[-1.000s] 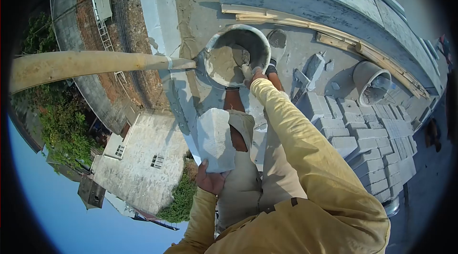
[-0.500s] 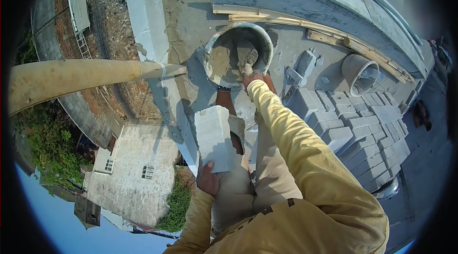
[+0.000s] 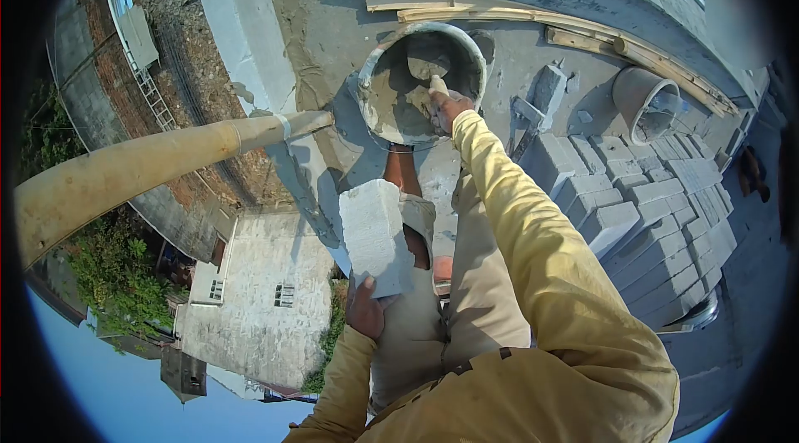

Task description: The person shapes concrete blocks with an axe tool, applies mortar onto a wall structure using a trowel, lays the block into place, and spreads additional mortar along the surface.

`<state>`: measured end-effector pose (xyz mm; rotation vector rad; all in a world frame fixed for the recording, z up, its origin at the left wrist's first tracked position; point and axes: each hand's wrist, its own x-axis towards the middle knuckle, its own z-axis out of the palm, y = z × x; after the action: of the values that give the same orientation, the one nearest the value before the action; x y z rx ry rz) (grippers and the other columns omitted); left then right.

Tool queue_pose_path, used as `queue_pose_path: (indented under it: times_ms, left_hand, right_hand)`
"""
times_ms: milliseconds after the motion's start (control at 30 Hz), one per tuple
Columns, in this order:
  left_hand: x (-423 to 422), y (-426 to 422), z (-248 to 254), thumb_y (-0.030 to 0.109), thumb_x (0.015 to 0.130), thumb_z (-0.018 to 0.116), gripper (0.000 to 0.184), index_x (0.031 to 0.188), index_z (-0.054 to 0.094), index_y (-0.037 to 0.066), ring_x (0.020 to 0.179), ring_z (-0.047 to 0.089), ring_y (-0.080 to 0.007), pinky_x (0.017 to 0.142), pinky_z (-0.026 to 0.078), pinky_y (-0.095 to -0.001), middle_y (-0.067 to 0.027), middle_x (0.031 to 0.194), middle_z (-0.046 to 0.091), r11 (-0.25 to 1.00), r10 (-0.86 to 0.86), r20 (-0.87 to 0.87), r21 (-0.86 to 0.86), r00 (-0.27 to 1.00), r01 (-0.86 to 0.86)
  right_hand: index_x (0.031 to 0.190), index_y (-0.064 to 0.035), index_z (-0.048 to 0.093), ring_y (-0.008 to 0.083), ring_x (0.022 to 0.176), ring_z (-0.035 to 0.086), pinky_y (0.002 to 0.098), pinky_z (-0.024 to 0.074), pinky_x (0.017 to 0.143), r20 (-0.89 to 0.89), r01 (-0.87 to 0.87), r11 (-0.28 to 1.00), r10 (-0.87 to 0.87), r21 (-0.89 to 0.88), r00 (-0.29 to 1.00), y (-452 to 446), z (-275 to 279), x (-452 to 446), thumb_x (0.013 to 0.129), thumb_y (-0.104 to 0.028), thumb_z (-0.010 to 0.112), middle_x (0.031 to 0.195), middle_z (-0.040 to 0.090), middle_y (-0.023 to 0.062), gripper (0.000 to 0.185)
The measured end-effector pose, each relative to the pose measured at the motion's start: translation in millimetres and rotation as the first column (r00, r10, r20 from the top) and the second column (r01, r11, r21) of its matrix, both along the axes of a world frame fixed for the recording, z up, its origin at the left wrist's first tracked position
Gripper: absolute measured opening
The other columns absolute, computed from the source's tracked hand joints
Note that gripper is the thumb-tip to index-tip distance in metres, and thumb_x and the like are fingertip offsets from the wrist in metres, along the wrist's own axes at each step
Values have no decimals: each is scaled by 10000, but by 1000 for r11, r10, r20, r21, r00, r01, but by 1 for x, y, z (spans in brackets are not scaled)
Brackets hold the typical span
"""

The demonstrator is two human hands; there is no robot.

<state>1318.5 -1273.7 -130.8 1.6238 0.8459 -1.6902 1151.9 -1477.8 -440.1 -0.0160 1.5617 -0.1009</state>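
My left hand (image 3: 364,311) grips the lower end of a pale grey concrete block (image 3: 374,235), held above my left leg with the thumb across its face. My right hand (image 3: 450,109) is closed around the handle of a trowel (image 3: 438,87) at the right inner side of a bucket (image 3: 364,102). The trowel's blade, inside the bucket, is coated and hard to tell from the mortar. Wet grey mortar (image 3: 391,106) lies in the bucket and smears its rim.
To the right, several concrete blocks (image 3: 657,193) are stacked beside a second bucket (image 3: 626,97). Wooden strips (image 3: 499,17) lie along the far side. A bamboo pole (image 3: 141,151) slants in from the left, near the pale wall (image 3: 241,18) at the drop. Part of another person (image 3: 753,172) shows far right.
My right hand has turned the trowel in the bucket, its handle now pointing up and left. The left hand still holds the block. The whole view has shifted slightly.
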Motion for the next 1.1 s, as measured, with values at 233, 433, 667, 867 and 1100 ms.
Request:
queue_pose_path:
  times_ms: [233, 433, 667, 867, 1100]
  left_hand:
    - [-1, -17, 1, 373, 886, 544, 544, 1351, 378, 144, 1165, 517, -230, 911, 475, -437, -65, 1297, 501, 998, -64, 9, -5, 998, 64]
    - [-7, -39, 2, 369, 898, 496, 517, 1346, 381, 140, 1141, 529, -216, 902, 474, -422, -52, 1285, 512, 987, -160, 31, 27, 987, 159]
    - [-27, -60, 2, 371, 842, 594, 707, 1407, 300, 65, 1095, 520, -264, 818, 504, -387, -146, 1275, 468, 961, -255, 186, 162, 949, 226]
    - [-44, -46, -17, 362, 839, 591, 714, 1359, 346, -61, 1130, 490, -249, 972, 375, -323, -168, 1273, 481, 919, -388, 395, 94, 833, 384]
    - [-51, -79, -1, 272, 848, 588, 710, 1421, 277, -9, 1136, 494, -216, 921, 435, -337, -131, 1273, 496, 984, -179, 355, 57, 918, 170]
  right_hand:
    - [1169, -66, 603, 219, 707, 644, 334, 507, 671, -141, -562, 827, 553, -29, 821, 14, -4, -32, 769, -431, 676, 835, 674, 114, 547]
    - [1200, -104, 595, 218, 852, 615, 339, 470, 807, -79, -623, 705, 639, -339, 765, 26, 24, -93, 747, -465, 697, 924, 661, 96, 588]
    - [1257, -67, 551, 130, 835, 564, 276, 463, 736, 17, -614, 685, 673, -392, 740, -40, 125, -102, 765, -323, 742, 1019, 624, 60, 587]
    - [1237, -36, 550, 195, 898, 619, 306, 482, 764, -92, -674, 517, 754, -529, 651, -137, 162, -44, 772, -346, 705, 1011, 644, 118, 580]
    - [1237, -59, 526, 372, 956, 613, 390, 467, 839, -367, -598, 190, 634, -779, 680, -267, 96, 98, 791, -368, 624, 1044, 633, 215, 552]
